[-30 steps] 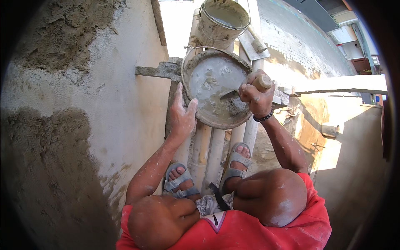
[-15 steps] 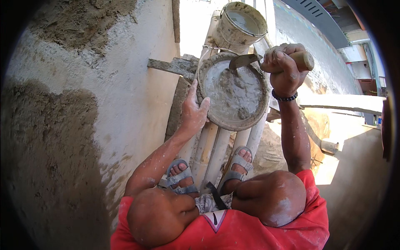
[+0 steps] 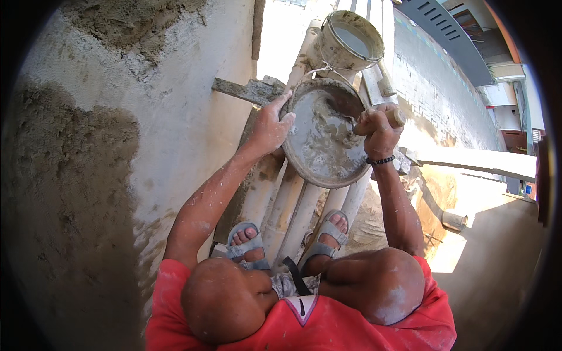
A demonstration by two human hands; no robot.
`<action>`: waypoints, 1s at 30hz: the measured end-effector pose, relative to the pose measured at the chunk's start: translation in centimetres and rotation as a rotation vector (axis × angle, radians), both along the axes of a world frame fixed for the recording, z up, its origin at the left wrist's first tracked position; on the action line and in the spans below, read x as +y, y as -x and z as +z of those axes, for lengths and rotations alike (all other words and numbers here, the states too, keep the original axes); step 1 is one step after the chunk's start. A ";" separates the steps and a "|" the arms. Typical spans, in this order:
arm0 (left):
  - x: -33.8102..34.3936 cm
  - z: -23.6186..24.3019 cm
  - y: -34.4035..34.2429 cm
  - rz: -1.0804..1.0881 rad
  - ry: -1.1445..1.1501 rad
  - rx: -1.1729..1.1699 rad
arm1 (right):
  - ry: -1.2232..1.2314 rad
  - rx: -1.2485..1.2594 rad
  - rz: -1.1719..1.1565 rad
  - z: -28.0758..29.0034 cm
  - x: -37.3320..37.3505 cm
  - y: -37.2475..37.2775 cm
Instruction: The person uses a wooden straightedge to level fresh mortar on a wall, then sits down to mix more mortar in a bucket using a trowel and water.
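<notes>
My left hand (image 3: 270,127) grips the left rim of a round bucket (image 3: 312,176), thumb and fingers on its edge. Wet grey mortar (image 3: 319,140) fills the bucket, its surface streaked and watery. At the right rim, my right hand (image 3: 378,133) is wrapped around the wooden handle of a trowel (image 3: 398,119). Its blade is down in the mortar, mostly hidden by the hand and the mix. A thin wire bail arcs over the far side of the bucket.
Behind stands a second bucket (image 3: 328,42) holding cloudy liquid. Both buckets rest on several bamboo poles (image 3: 284,202), where my sandalled feet also stand. A partly plastered wall (image 3: 175,117) runs along the left. A mortar-crusted board (image 3: 234,89) juts beside the bucket; a plank (image 3: 480,161) extends right.
My right hand has come down and left with the trowel, its blade going from above the mortar into it. My left hand stays on the rim.
</notes>
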State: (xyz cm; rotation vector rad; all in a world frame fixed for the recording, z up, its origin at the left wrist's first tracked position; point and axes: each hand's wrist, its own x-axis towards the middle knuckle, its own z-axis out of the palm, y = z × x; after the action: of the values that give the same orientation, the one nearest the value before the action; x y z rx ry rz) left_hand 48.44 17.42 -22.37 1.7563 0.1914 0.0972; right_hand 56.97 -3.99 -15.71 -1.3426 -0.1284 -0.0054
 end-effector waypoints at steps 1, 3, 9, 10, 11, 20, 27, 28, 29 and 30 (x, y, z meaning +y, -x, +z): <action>0.2 0.0 -0.2 -0.011 0.005 -0.020 | 0.015 -0.009 0.032 0.4 0.0 0.4; 0.6 -0.1 -0.4 -0.040 0.003 -0.062 | 0.032 -0.027 0.087 1.4 0.0 1.3; 0.5 -0.2 -0.4 -0.050 0.108 -0.041 | -0.006 -0.118 0.386 7.8 0.4 2.4; 0.7 -0.1 -0.2 -0.051 0.082 -0.031 | -0.072 -0.192 0.482 8.3 0.7 1.8; 0.7 0.4 -0.2 -0.059 0.058 -0.027 | -0.134 -0.271 0.572 8.6 0.9 1.0; 0.2 0.4 -0.4 -0.043 0.090 -0.010 | 0.086 -0.108 0.417 -2.4 4.0 -4.3; -0.2 0.7 0.6 0.206 -0.024 0.152 | 0.164 -0.127 0.303 -1.7 2.1 -1.3; -0.3 0.6 0.6 0.220 -0.057 0.135 | 0.153 -0.106 0.299 -1.2 1.7 -0.8; -0.5 0.4 0.6 0.225 -0.088 0.114 | 0.152 -0.088 0.303 -0.4 1.1 -0.3; -0.4 0.2 0.5 0.234 -0.123 0.090 | 0.147 -0.073 0.309 0.5 0.9 0.1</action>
State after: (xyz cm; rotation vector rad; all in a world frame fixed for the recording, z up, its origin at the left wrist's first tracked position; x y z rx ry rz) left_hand 47.95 16.98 -22.14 1.8566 0.4654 0.2033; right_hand 56.87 -3.10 -15.23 -1.4572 -0.4040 0.2195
